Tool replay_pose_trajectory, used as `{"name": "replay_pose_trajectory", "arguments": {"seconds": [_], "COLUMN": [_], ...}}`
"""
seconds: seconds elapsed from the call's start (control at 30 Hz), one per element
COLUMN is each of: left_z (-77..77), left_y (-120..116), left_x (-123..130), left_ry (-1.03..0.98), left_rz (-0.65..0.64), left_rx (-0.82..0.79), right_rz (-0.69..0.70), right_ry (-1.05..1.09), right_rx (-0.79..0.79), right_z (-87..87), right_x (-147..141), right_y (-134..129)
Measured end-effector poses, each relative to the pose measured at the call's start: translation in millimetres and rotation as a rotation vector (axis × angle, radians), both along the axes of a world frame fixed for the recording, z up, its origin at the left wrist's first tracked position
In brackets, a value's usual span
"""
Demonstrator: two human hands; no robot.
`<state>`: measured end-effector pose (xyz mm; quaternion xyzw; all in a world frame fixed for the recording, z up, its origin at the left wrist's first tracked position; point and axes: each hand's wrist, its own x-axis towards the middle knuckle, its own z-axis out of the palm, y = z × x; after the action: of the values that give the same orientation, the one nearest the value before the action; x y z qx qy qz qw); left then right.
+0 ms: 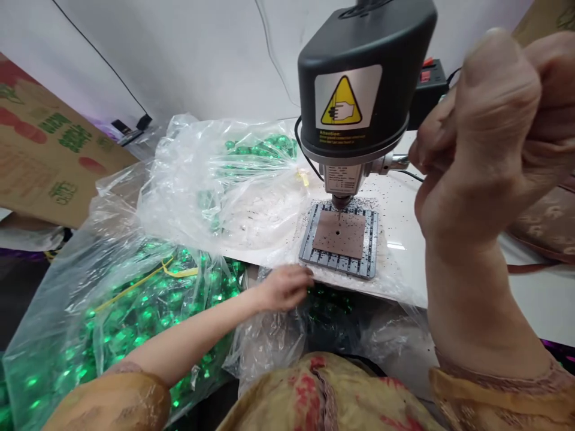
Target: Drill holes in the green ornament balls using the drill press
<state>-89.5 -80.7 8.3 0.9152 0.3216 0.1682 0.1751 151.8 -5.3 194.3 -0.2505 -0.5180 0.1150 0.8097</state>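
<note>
A small black bench drill press [354,78] stands on the white table, its bit pointing down at a brown board [332,242] with a dark hole in it. The board lies on a grey slotted base plate [372,239] sprinkled with dark shavings. My right hand [489,120], raised close to the camera, is closed around the press's feed lever [399,161]; most of the lever is hidden by the fingers. My left hand [287,287] hovers at the table's front edge with fingers curled, and whatever it may hold is hidden. Below it are shiny green balls [330,299] in clear plastic.
Large clear plastic bags [175,173] of green shiny balls [148,317] spread over the left side. A printed cardboard box [67,149] leans at far left. Shavings litter the white table [256,233]. A black box with red switches [426,84] sits behind the press.
</note>
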Motion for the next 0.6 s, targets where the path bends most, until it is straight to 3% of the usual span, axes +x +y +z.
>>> {"name": "replay_pose_trajectory", "arguments": {"seconds": [0.03, 0.1, 0.17, 0.2, 0.3, 0.47, 0.6], "left_z": [5.5, 17.2, 28.4, 33.4, 44.2, 47.7, 50.6], "left_y": [16, 53, 87, 100, 121, 117, 115], "left_x": [-12, -40, -70, -84, -116, -137, -147], "left_ry": [-0.095, -0.089, 0.099, 0.271, 0.594, 0.783, 0.853], "left_rz": [0.166, 0.594, 0.891, 0.957, 1.035, 1.140, 1.121], "left_rx": [-0.010, -0.023, -0.014, -0.022, -0.079, -0.136, -0.212], "right_rz": [0.011, 0.022, 0.018, 0.010, -0.010, 0.039, 0.022], "right_ry": [0.012, 0.044, 0.054, 0.047, 0.021, 0.034, 0.047], "right_rx": [0.004, 0.034, 0.051, 0.043, -0.010, 0.105, 0.114], "right_z": [-0.3, -0.9, -1.2, -1.2, -1.7, -6.7, -8.4], "right_x": [0, 0, 0, -1, -1, 0, -1], "right_y": [1, 3, 3, 2, -1, 5, 7]}}
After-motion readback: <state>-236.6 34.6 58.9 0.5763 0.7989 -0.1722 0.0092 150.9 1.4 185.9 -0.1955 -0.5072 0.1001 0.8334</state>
